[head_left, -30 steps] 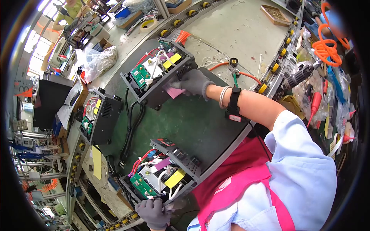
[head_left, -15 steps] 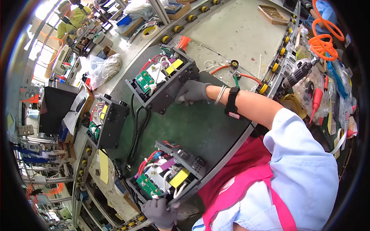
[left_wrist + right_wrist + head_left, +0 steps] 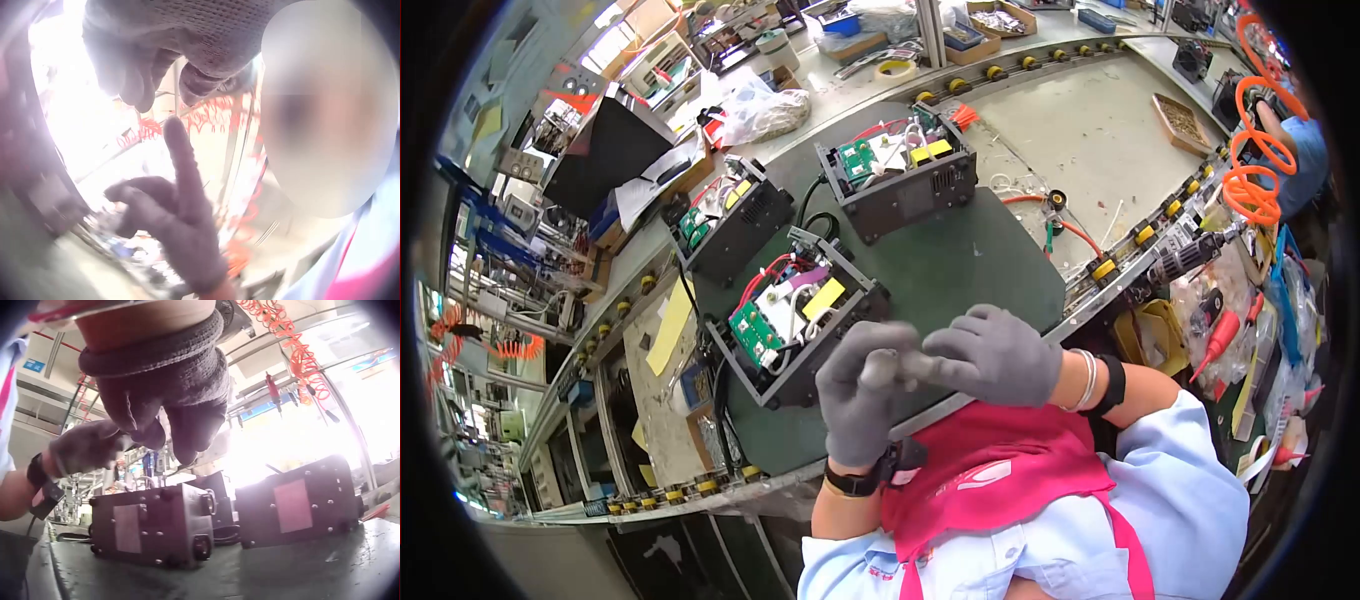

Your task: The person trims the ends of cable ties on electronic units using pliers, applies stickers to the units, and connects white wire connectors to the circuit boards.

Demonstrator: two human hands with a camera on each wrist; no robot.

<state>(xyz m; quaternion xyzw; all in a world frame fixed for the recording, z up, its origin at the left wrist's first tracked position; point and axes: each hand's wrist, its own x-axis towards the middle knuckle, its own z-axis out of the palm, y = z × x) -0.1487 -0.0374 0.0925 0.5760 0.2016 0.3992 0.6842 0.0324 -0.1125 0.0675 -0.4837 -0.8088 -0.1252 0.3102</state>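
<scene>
My left gloved hand (image 3: 860,390) is raised over the near table edge, fingers bent, beside my right gloved hand (image 3: 995,360). In the left wrist view the right hand (image 3: 181,219) has one finger straight and the others bent, holding nothing visible; the left hand's (image 3: 181,47) fingers curve loosely above. An open-topped black unit (image 3: 800,315) with a green board and yellow block stands just left of the hands. Two similar units stand behind, at left (image 3: 735,220) and centre (image 3: 915,180). The right wrist view shows pale pink labels on a unit (image 3: 153,525) and another unit (image 3: 300,503).
A green mat (image 3: 990,270) lies under the units. Black cables (image 3: 820,215) run between them. Rollers line the bench edges. At right are a power drill (image 3: 1185,258), a red screwdriver-like tool (image 3: 1220,340) and an orange coiled hose (image 3: 1250,180). Another person's arm shows at upper right.
The near unit stands closer to the other two. My left hand has left its edge, my right hand has left the centre unit, and both have come together. The head view has turned.
</scene>
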